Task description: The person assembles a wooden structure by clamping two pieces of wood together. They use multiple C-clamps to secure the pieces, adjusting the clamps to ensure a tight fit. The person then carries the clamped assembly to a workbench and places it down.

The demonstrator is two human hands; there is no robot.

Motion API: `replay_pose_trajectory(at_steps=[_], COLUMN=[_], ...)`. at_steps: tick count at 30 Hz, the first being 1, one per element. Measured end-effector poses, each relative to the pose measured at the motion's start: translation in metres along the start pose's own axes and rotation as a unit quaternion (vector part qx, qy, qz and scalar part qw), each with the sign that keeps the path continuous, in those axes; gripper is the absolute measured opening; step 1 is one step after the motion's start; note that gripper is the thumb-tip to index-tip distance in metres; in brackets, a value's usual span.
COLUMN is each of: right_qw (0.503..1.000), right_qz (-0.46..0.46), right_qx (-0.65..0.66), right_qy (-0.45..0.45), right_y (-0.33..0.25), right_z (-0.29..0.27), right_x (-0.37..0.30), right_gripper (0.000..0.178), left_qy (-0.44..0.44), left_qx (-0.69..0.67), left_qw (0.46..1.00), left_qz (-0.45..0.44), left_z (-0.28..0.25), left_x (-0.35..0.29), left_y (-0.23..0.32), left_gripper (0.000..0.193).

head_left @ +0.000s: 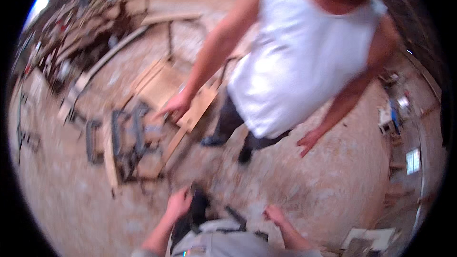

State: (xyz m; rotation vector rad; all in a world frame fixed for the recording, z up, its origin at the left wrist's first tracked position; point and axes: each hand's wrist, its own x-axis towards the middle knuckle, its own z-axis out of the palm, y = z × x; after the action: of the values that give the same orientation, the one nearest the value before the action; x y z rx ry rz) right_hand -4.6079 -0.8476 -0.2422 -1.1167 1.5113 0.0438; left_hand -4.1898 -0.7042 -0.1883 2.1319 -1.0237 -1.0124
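My left hand (179,202) hangs near my left thigh, beside my dark trousers (199,209). Its fingers are smeared, and nothing shows sticking out of it. To the right of my body, my right hand (274,213) is held loosely closed over the floor, with nothing visible in it. In front of me stands a person in a white tank top (304,52). That person's one hand (177,107) reaches over a wooden board (199,108), though touching or apart I cannot tell. The other hand (312,140) hangs with fingers apart.
Ahead to the left stand dark metal clamps (116,133) with a light wooden strip (110,154) among them. Wooden panels (159,83) lie behind. Scrap wood (90,33) is heaped at the far left. A pale flat piece (371,239) lies at the lower right.
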Motion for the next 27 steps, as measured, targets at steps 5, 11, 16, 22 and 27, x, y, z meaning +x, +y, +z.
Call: replay_pose_trajectory(at_steps=[5, 11, 16, 22, 27], right_qw=[0.996, 0.961, 0.899, 0.850, 0.832], right_qz=[-0.079, -0.175, -0.314, -0.210, -0.254], right_qx=[0.007, -0.172, -0.268, -0.386, -0.400], right_qy=[-0.036, -0.126, -0.148, -0.288, -0.290], right_y=[0.032, 0.070, 0.120, 0.066, 0.096], right_z=[0.043, 0.095, 0.110, 0.083, 0.115], right_x=[-0.031, -0.123, -0.139, -0.214, -0.226], right_gripper=[0.028, 0.028, 0.027, 0.047, 0.045], left_qy=[-0.089, -0.247, -0.355, -0.295, -0.356], left_qx=[0.077, 0.259, 0.418, 0.267, 0.269], left_qw=[0.992, 0.933, 0.835, 0.889, 0.876], left_qz=[-0.038, -0.016, -0.032, 0.228, 0.184], left_z=[0.027, 0.023, -0.009, -0.053, -0.039], left_x=[-0.055, -0.130, -0.201, -0.246, -0.279], left_y=[-0.014, -0.056, -0.056, -0.076, -0.183], left_gripper=[0.046, 0.055, 0.052, 0.049, 0.068])
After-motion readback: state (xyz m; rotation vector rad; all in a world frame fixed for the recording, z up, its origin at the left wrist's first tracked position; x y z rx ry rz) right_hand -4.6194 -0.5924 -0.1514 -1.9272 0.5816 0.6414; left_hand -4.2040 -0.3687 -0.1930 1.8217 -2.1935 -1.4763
